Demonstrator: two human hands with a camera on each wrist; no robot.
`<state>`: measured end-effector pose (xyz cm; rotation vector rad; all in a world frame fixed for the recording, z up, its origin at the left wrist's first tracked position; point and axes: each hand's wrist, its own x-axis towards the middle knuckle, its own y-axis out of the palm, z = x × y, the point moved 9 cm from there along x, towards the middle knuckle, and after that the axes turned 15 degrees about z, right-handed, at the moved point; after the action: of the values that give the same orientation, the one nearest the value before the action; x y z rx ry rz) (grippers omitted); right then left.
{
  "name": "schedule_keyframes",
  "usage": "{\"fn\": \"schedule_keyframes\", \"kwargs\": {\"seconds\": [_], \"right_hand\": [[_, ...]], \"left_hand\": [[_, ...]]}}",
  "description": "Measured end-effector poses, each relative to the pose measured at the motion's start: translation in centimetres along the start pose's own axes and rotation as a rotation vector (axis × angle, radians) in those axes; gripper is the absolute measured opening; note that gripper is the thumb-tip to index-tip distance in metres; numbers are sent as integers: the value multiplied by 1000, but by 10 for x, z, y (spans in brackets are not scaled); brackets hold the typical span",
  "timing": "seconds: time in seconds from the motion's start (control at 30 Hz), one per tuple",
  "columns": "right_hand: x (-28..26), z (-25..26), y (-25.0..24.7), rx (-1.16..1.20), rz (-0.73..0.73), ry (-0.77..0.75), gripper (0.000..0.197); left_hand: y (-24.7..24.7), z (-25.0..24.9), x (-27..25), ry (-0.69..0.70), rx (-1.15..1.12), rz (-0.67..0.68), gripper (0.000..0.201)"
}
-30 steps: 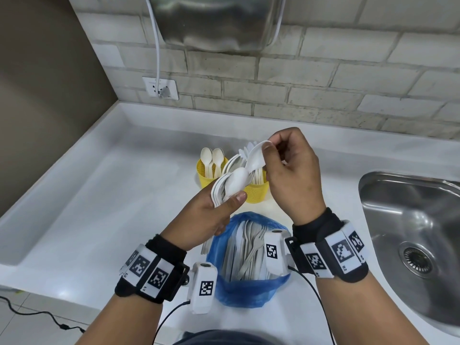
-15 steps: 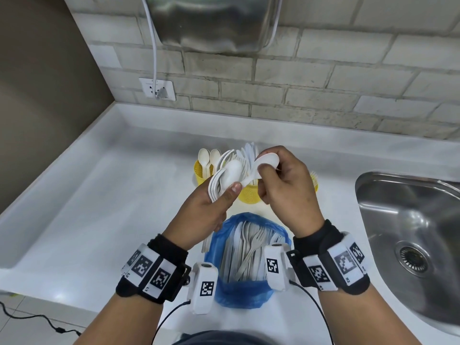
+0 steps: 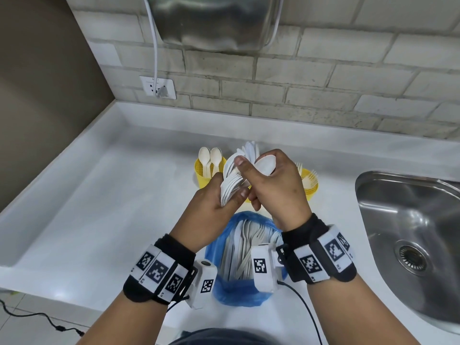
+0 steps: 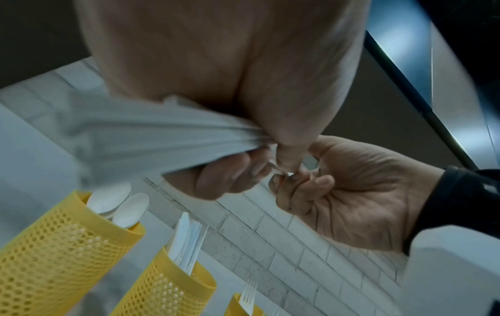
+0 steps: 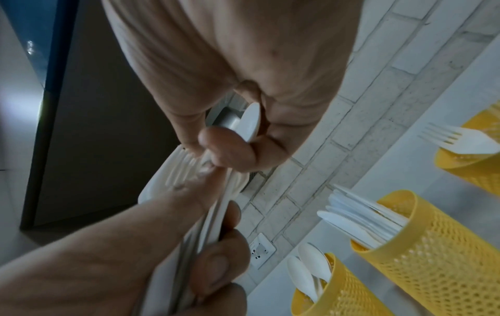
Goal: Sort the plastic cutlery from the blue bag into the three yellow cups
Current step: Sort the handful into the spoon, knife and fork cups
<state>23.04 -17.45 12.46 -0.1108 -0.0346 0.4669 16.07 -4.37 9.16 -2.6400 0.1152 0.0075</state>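
Observation:
My left hand [image 3: 232, 195] grips a fanned bundle of white plastic cutlery [image 3: 230, 181] above the blue bag [image 3: 239, 290], which holds more cutlery. My right hand [image 3: 251, 170] holds a white spoon [image 3: 266, 163] in its curled fingers, and its thumb touches the fork tines at the top of the bundle. In the right wrist view the spoon [image 5: 250, 121] sits between thumb and fingers. Behind the hands stand three yellow mesh cups: the spoon cup [image 3: 200, 175], the knife cup [image 5: 422, 245], mostly hidden in the head view, and the fork cup [image 3: 310, 185].
A steel sink [image 3: 408, 235] lies to the right of the white counter [image 3: 99, 207]. A brick wall with a socket [image 3: 158, 87] and a metal appliance [image 3: 214, 21] rises behind the cups. A cable [image 3: 37, 317] runs on the floor at lower left.
My right hand drew a spoon off the bundle, tucked it into its fingers and brought its thumb back onto the bundle. Both hands sank slightly toward the cups.

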Motion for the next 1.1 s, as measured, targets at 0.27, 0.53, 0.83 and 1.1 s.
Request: {"fn": "schedule_keyframes", "kwargs": {"seconds": [0.27,0.53,0.83,1.1], "right_hand": [[8,-21,6,263,91,99,26],[8,-28,0,537,103,46,13],[2,0,-51,483,-174,-252,8],[-2,-11,10,31,179,-24,27]], "left_hand": [[1,6,1,-3,-4,28,40],[7,17,3,-27,-359,130,19],[5,11,1,-28,-494,117,20],[4,-2,4,72,-292,93,32]]}}
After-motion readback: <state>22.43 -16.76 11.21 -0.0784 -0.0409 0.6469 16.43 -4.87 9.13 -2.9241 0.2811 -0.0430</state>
